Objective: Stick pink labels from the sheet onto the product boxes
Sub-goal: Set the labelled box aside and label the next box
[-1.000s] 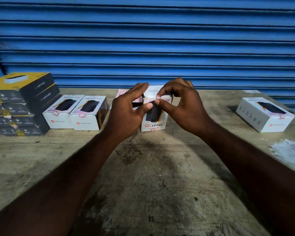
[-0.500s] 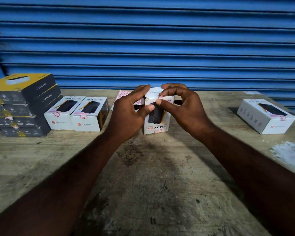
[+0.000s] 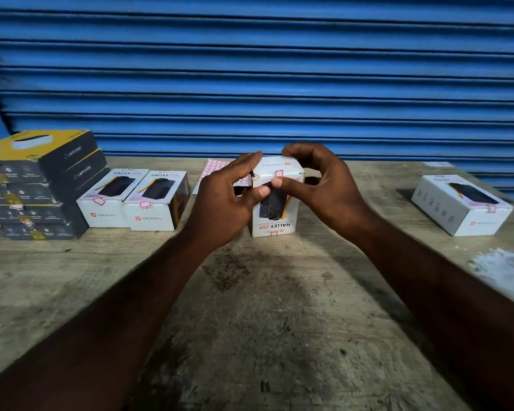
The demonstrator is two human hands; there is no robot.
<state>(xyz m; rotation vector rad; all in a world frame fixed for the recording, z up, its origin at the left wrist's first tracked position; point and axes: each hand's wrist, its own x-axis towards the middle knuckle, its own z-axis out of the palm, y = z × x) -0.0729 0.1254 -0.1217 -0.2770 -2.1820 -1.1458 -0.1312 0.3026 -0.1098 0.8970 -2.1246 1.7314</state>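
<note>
A white product box (image 3: 275, 221) stands on end at the middle of the wooden table (image 3: 264, 321), its print upside down toward me. A pink label (image 3: 279, 173) folds over its top front edge. My left hand (image 3: 229, 200) grips the box's left side, thumb on the front face. My right hand (image 3: 321, 185) holds the top and right side, its thumb pressing the front just below the label. The pink label sheet (image 3: 214, 169) lies flat behind my left hand, partly hidden.
Two white boxes (image 3: 134, 200) with pink labels sit side by side at the left, next to a stack of dark and yellow boxes (image 3: 33, 185). Another labelled white box (image 3: 460, 206) lies at the right. A blue roller shutter (image 3: 255, 69) backs the table.
Both hands stay on the standing box. My right hand's fingers have lifted and spread over the box top, and its thumb has slid along the front by the label.
</note>
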